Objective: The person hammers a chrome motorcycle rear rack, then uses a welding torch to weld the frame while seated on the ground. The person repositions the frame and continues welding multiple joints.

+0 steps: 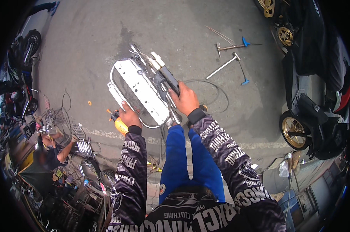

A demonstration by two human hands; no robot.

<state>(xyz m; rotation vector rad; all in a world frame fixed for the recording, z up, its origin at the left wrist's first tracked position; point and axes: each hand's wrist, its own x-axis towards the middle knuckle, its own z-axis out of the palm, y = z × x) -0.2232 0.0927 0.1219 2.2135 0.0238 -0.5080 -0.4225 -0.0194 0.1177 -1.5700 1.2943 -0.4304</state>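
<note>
A white metal piece (138, 87), a long plate with several holes and a tubular rail along its left side, is held tilted above the pavement in front of my legs. My left hand (128, 116) is closed round the rail at its near left, with the thumb on top. On the right side, my right hand (186, 99) wraps round a long black part (169, 80) lying along the plate; its exact kind is unclear. White and dark fittings extend beyond that part. Just left of my left hand is a yellow-orange object (121, 126), perhaps a bottle, partly covered by my wrist.
A hammer (231, 47), a silver T-shaped wrench (224, 66) and a blue-handled tool (244, 81) lie at the upper right. A dark cable (221, 89) curves over the pavement. Motorcycles with gold wheels (294, 130) stand right; another person (53, 150) sits among metal parts at left.
</note>
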